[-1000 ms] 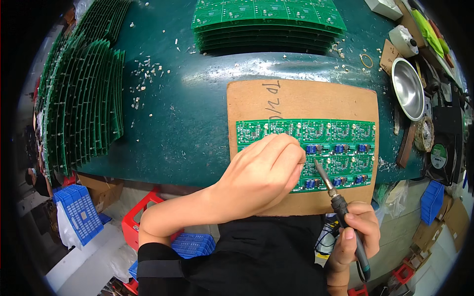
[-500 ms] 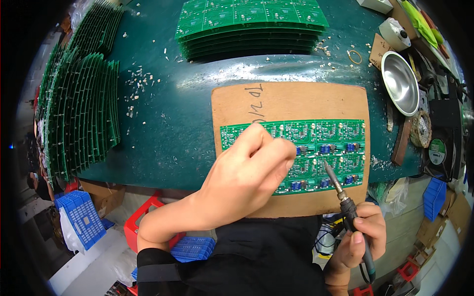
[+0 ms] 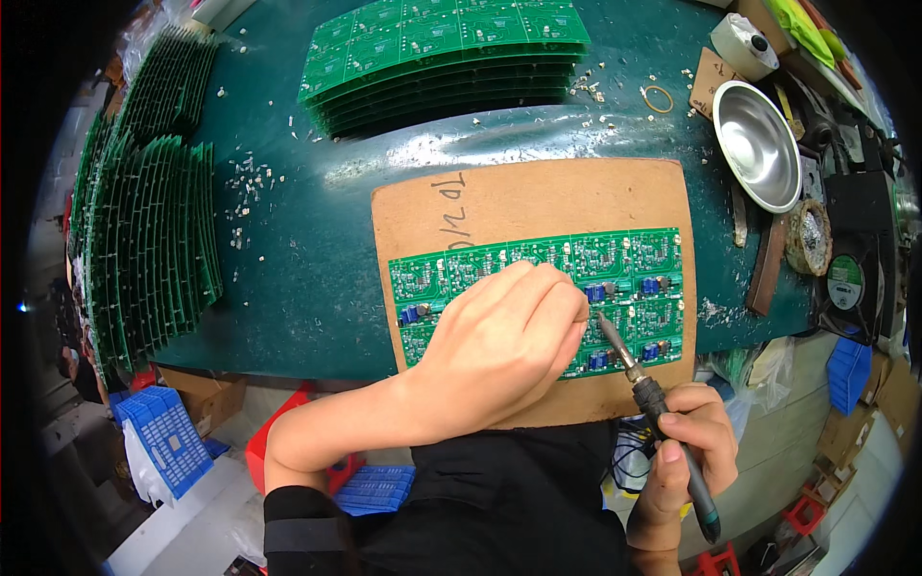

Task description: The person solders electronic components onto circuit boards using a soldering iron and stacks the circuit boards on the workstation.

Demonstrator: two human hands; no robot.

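Note:
A green circuit board panel [image 3: 656, 322] with small blue parts lies on a brown board [image 3: 586, 197] at the table's near edge. My right hand [image 3: 687, 446] grips a soldering iron [image 3: 651, 398] by its dark handle. The iron's tip points up and left and is over the panel, close to my left fingertips; whether it touches cannot be made out. Over the middle of the panel, my left hand [image 3: 509, 341] is closed with the fingers bent together in a pinch. Whatever sits between those fingertips is hidden by the hand.
At the far side stands a stack of green panels [image 3: 442, 48]; upright rows of panels [image 3: 149, 250] line the left. Small white bits [image 3: 248, 187] are scattered about. To the right are a metal bowl [image 3: 759, 149], a round tin [image 3: 809, 237] and a black fan [image 3: 858, 278].
The whole view has shifted, so the brown board and panel appear further left. My left hand now lies lower over the panel's middle, and the iron's tip stays near its fingers.

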